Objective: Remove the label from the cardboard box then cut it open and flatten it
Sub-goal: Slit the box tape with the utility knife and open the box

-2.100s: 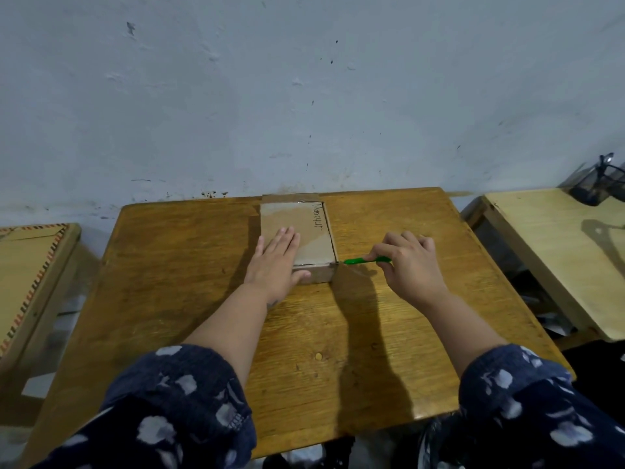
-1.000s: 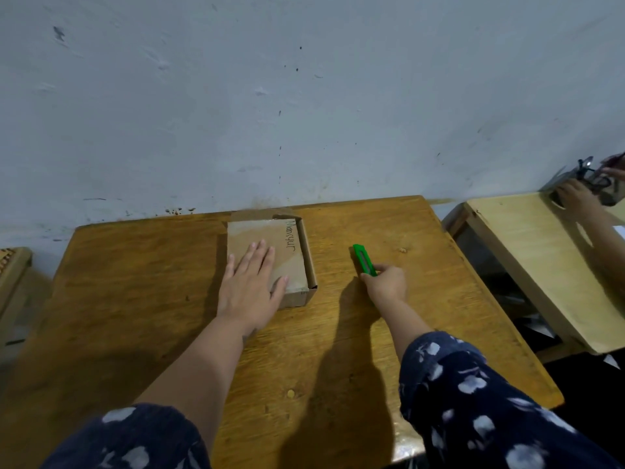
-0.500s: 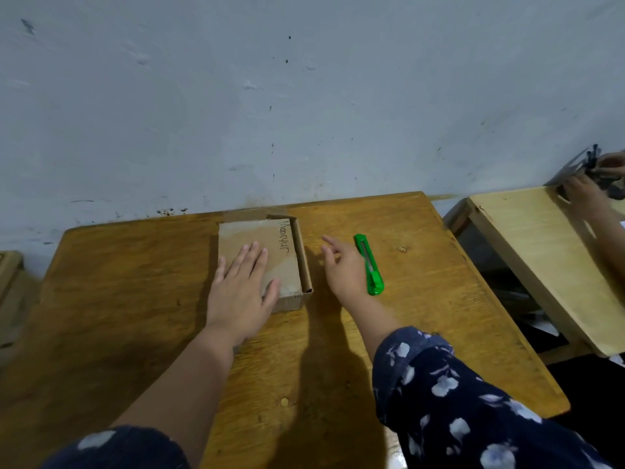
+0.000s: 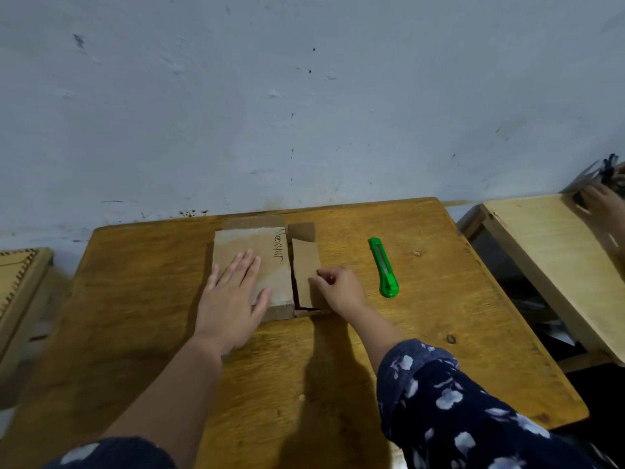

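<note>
A flat brown cardboard box (image 4: pixel 267 245) with handwriting along its right edge lies near the far side of the wooden table (image 4: pixel 135 316). My left hand (image 4: pixel 233 292) presses flat on the box top, fingers spread. My right hand (image 4: pixel 338 287) pinches the box's right side flap (image 4: pixel 304 262), which is folded outward, leaving a dark gap beside the box. A green utility knife (image 4: pixel 384 267) lies on the table to the right of my right hand, untouched.
A grey-blue wall rises right behind the table. A second, paler table (image 4: pixel 548 258) stands to the right, where another person's hand (image 4: pixel 605 201) handles a dark object. Part of a patterned wooden piece (image 4: pixel 17 282) shows at the left.
My right hand cut at the box's right edge, laid the green knife on the table, then moved back and pulled the right side flap outward. My left hand stayed pressed on the box.
</note>
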